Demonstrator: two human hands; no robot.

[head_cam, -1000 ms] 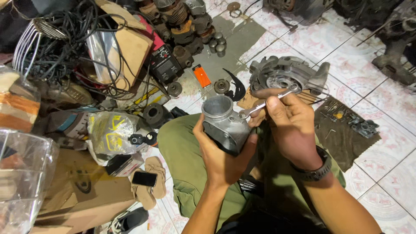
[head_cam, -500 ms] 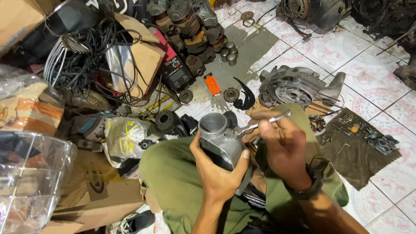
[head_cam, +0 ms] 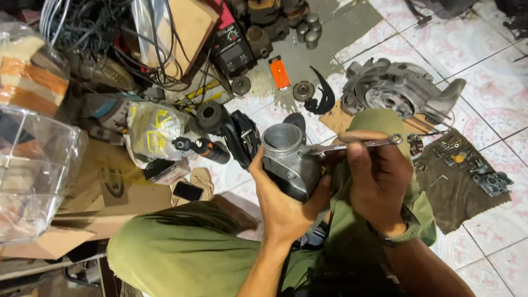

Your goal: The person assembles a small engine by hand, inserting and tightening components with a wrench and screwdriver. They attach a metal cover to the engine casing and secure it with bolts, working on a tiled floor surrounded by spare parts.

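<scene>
Over the lap, left hand (head_cam: 283, 206) cupping throttle body (head_cam: 289, 159) (upright) — right hand (head_cam: 379, 184) gripping wrench (head_cam: 352, 144)

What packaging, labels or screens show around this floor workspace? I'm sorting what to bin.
Clear plastic bag: left of centre, crumpled, yellow print.
Brown cardboard box: lower left, flattened, dark round emblem.
Phone: beside the box, dark blank screen.
Orange flat pack: upper centre, rectangular.

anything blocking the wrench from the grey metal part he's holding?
Nothing visible. The left hand grips the grey metal part from below; the right hand holds the wrench, whose end already meets the part's side.
</scene>
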